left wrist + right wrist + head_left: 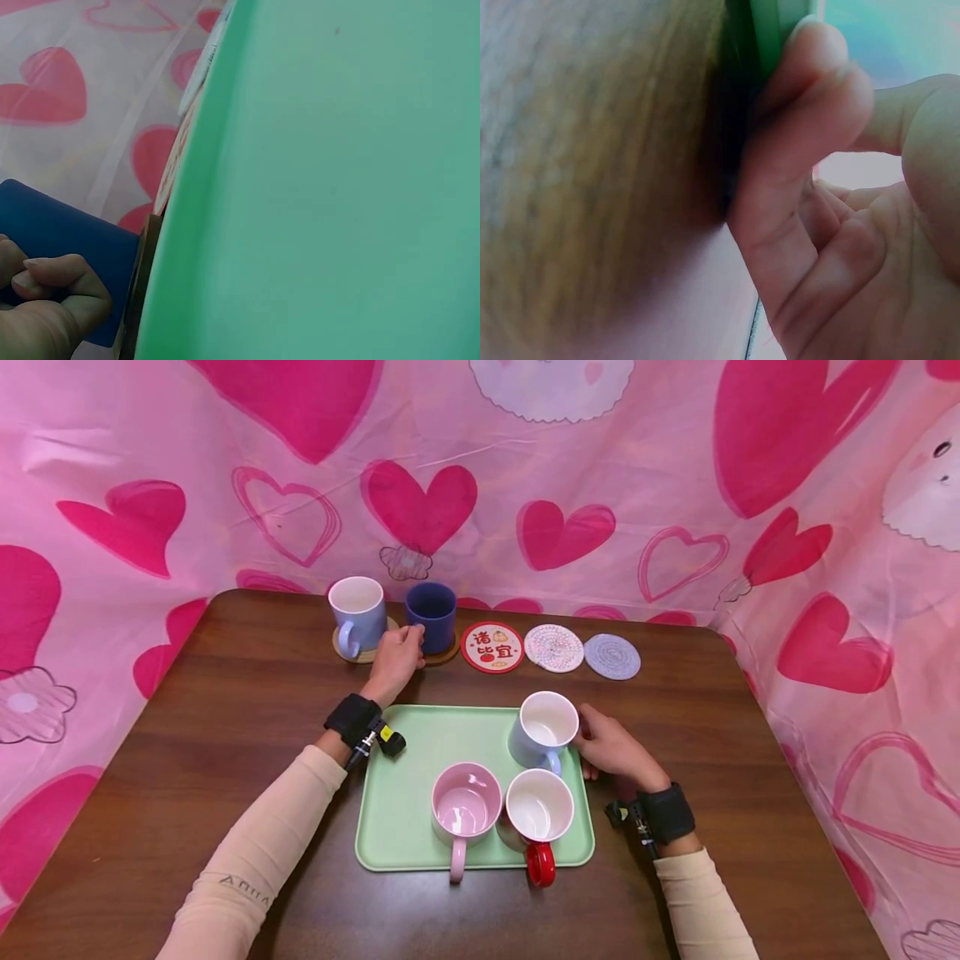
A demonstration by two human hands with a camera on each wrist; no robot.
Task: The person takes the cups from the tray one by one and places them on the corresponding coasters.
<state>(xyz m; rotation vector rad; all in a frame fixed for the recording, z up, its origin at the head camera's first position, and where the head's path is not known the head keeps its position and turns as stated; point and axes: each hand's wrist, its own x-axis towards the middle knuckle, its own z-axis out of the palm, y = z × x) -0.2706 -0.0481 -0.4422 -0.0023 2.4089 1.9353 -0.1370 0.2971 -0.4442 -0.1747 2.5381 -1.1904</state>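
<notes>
Reaching across the table, the person's left hand [395,658] is closing its curled fingers [52,274] against the side of a dark blue ceramic mug [431,612], which is standing upright on a round cork coaster [447,653] at the far edge. Just to its left, a pale lilac mug with a white inside [357,612] is sitting on its own cork coaster [365,653]. The right hand [611,749] is resting at the right edge of a mint-green plastic tray [405,793], its fingers bent round a light blue-grey mug [544,729] standing in the tray's far right corner; the wrist view is showing a fingertip [810,56] pressed against the tray's rim. Nearer the person, a glossy pink mug [465,806] and a white mug with a red handle [538,817] are sitting side by side on the tray, handles pointing towards the person.

To the right of the dark blue mug, three flat round coasters are lying in a row: a red one with printed characters [492,647], a pale pink woven one [553,647] and a lilac woven one [612,656]. All of this is resting on a dark brown wood-grain table [225,710] with rounded corners, and a thin pink cloth printed with big hearts [420,502] is hanging round it on three sides.
</notes>
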